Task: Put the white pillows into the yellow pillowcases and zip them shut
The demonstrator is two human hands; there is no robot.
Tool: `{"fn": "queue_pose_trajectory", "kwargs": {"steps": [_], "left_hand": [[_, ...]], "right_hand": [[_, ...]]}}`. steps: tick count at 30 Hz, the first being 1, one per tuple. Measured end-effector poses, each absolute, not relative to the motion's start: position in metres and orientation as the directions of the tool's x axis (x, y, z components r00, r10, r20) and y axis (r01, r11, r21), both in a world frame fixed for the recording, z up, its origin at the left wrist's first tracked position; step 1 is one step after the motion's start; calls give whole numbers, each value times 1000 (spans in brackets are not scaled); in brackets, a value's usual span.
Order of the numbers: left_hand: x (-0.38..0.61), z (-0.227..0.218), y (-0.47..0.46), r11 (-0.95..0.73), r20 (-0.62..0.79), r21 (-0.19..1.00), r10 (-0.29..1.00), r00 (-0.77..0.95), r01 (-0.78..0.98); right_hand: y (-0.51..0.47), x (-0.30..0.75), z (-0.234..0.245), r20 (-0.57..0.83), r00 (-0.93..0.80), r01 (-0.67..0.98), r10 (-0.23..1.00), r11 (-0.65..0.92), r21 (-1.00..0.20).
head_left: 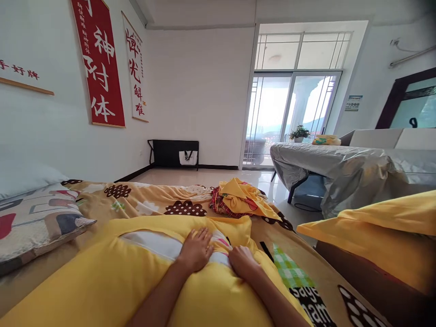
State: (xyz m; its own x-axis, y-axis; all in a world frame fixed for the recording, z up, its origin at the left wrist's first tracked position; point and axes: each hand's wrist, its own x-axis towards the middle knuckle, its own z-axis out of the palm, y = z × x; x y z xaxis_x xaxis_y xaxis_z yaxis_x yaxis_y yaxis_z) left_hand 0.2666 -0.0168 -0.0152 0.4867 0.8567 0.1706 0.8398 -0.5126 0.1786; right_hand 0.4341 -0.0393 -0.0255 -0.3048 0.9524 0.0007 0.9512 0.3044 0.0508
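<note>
A big pillow in a yellow pillowcase (102, 277) lies on the bed in front of me, its open side showing the white inner pillow (153, 243). My left hand (196, 249) lies flat on that opening, fingers spread, pressing on the white pillow. My right hand (242, 262) is curled at the opening's right end, and it appears to pinch the yellow cloth edge there. Both forearms rest across the yellow case.
A patterned bedsheet (150, 200) covers the bed. A patterned pillow (34, 222) lies at left, a heap of yellow and red cloth (238, 197) at the far end, another yellow pillow (384, 227) at right. A table under grey plastic (347, 168) stands beyond.
</note>
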Motion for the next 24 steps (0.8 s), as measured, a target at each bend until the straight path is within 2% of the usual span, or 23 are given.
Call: {"fn": "queue_pose_trajectory", "kwargs": {"steps": [3,7,10,14,17,20,24], "left_hand": [[245,-49,-11,-457,117,283,889,443,843],[241,-39,-15,-453,113,305,891,440,838],[244,-29,-20,-460,132,292,888,441,838],[251,-12,-34,-475,199,161,874,443,865],[272,11,-53,-623,269,9,755,599,782],[308,27,-70,-795,171,-44,591,788,605],[351,18,-70,-753,20,-199,637,771,627]], "right_hand": [[-37,442,-27,-35,-309,950,950,310,35],[-31,452,-21,-5,-253,967,967,253,-16],[-29,460,-14,77,-153,986,985,157,-54],[-27,470,-4,242,-1,992,970,32,-125],[-22,477,-1,295,76,966,952,2,-257],[-16,484,-2,323,109,920,940,27,-390],[-10,489,-5,363,129,870,923,71,-489]]}}
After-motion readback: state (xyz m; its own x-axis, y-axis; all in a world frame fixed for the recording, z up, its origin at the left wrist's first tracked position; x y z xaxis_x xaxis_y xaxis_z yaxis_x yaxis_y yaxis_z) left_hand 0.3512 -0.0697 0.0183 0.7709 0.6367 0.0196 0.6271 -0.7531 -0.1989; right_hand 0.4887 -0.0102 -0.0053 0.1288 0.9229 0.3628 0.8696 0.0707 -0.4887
